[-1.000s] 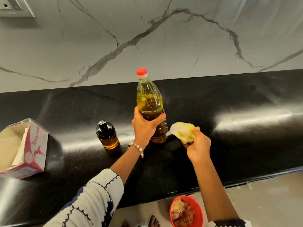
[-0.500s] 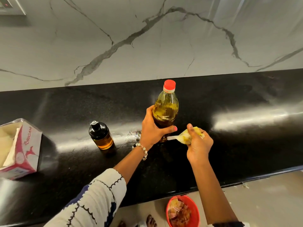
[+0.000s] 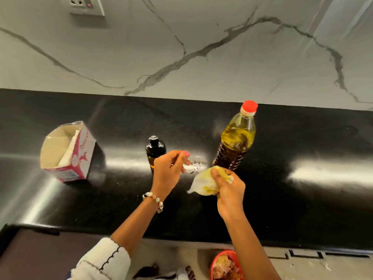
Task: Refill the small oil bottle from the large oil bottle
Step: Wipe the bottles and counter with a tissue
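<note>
- Nearest, below the front edge of the black shiny stone surface [image 3: 302,199], a round red bowl of scraps [image 3: 224,266] sits on the floor.
- Over the front middle of the surface, the right hand [image 3: 229,188] has its fingers curled tight around a crumpled, oily yellow-white tissue [image 3: 203,183].
- The left hand [image 3: 168,171] hangs in the air beside it, fingers loosely bent and holding nothing.
- Just behind the left hand stands the small dark brown oil bottle with a black cap [image 3: 155,151], partly hidden by it.
- A little wet spill [image 3: 195,164] shines between the two bottles.
- The large clear plastic oil bottle with a red cap [image 3: 237,140] stands to the right, toward the back edge, about half full.
- I think oily hands could slip on a bottle and tip it, and the spill could spread if it is not wiped.
- Far left, an open pink-and-white cardboard tissue box [image 3: 68,152] stands well apart, in nobody's way.
</note>
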A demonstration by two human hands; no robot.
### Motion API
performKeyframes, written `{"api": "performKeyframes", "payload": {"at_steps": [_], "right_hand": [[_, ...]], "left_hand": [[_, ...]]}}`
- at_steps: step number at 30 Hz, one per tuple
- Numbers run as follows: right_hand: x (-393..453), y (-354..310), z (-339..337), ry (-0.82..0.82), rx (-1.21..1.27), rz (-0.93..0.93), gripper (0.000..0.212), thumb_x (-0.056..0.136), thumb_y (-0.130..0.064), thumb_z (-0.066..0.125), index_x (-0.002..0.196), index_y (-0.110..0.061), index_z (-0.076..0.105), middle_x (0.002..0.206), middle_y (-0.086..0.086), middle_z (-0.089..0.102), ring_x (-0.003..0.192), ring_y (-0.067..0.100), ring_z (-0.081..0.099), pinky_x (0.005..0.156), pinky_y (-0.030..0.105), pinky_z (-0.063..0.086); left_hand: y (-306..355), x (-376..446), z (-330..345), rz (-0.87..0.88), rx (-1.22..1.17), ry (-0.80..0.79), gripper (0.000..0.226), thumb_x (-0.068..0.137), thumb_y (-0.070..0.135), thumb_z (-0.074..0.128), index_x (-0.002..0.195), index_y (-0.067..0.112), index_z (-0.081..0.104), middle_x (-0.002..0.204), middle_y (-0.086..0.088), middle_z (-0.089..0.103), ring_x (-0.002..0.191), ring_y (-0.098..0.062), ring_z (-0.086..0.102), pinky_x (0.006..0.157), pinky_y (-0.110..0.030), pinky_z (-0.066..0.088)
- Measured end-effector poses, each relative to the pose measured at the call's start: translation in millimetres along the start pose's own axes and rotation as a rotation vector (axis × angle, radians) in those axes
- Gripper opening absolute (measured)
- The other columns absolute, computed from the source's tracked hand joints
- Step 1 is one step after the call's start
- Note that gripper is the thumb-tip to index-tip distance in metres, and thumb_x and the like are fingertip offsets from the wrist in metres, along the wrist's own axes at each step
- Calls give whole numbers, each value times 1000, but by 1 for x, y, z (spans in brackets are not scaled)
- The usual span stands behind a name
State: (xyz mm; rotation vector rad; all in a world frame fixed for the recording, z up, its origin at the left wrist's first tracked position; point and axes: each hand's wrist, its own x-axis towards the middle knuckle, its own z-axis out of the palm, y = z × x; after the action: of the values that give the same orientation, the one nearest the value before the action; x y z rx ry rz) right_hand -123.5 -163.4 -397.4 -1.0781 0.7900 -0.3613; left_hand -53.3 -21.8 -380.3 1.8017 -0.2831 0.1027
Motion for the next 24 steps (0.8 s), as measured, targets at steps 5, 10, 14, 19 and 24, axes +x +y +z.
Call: {"api": "performKeyframes", "payload": {"at_steps": [5,10,14,19,24], "right_hand": [[-16,6,43,-228,-51,20,36,69,10,75,94,-13,62,95,14,69,84,26,67,69,36,55],[-16,-6,89,-120,-227,-302,23,71,-2,78,74,-20,65,76,6,67,69,19,62,67,42,54],[-20,-7,124,-166,-349,-470,12,76,-14,76,77,-22,66,73,-1,68,67,18,63,63,39,52],[-34,0,146,-350,-508,-657,8,90,-9,61,93,-16,62,79,-10,62,66,-1,55,59,13,41],[-35,28,140,-491,-757,-760,28,98,-17,49,124,-14,55,93,-13,63,74,-1,58,65,17,43]], "left_hand": [[-12,-15,-64,-30,51,347,20,96,23,56,87,12,71,61,2,67,46,-13,55,47,-30,47],[-23,-9,-112,-175,218,401,17,84,28,71,95,16,70,79,5,67,68,-8,61,61,-15,46],[-29,8,-128,-169,255,247,36,75,30,80,107,22,68,97,5,65,77,-11,57,69,-13,45],[-22,26,-127,-104,267,129,37,78,25,77,114,20,69,101,2,60,76,-2,50,70,-3,39],[-26,38,-127,-73,286,14,44,76,24,79,118,21,67,100,4,55,87,-8,48,74,-10,40]]}}
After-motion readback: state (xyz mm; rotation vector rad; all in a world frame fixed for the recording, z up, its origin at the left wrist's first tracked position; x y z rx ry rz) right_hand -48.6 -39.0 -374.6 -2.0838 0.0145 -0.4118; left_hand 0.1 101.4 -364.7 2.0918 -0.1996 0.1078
